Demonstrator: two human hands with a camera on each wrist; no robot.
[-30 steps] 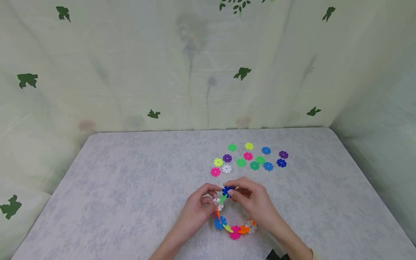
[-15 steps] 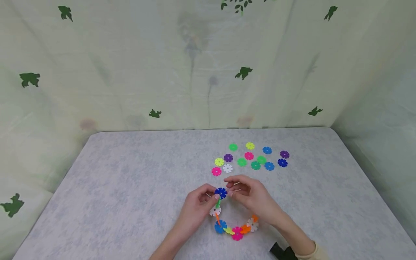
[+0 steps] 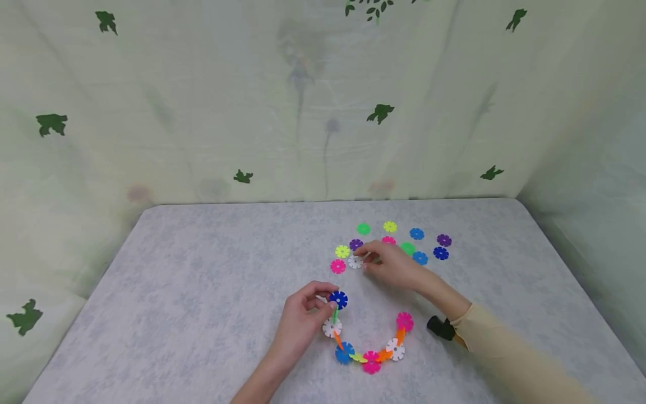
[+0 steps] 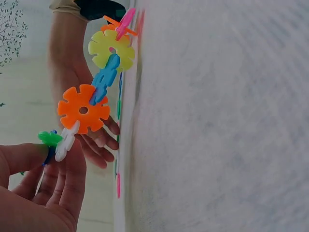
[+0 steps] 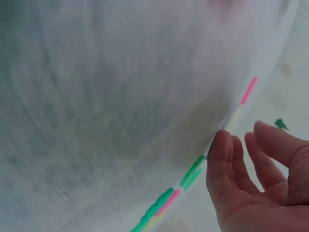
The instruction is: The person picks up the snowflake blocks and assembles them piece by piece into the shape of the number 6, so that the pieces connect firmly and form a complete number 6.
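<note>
A curved chain of interlocking notched plastic discs hangs from my left hand [image 3: 303, 314]. That hand pinches its upper end, by a dark blue disc [image 3: 338, 300] and a green disc [image 4: 49, 138]. A white disc [image 4: 66, 141], an orange disc [image 4: 83, 110], a light blue disc [image 4: 104, 79] and a yellow disc [image 4: 112, 50] follow; a pink disc [image 3: 405, 322] forms the far end. My right hand [image 3: 396, 266] is stretched over the loose discs, thumb and fingers apart. Its fingertips lie right at a loose white disc [image 3: 355, 262], close to a purple disc [image 3: 356, 244].
More loose discs lie spread on the grey table [image 3: 202, 292], such as a pink disc [image 3: 337, 266], a yellow disc [image 3: 342, 251] and a navy disc [image 3: 441, 253]. My right forearm and hand cover some. A pale curtain [image 3: 202, 101] hangs behind the table.
My right hand has left the dark blue disc and moved away from me to the loose discs. My left hand now pinches near that disc, and the chain's pink end has come into view.
</note>
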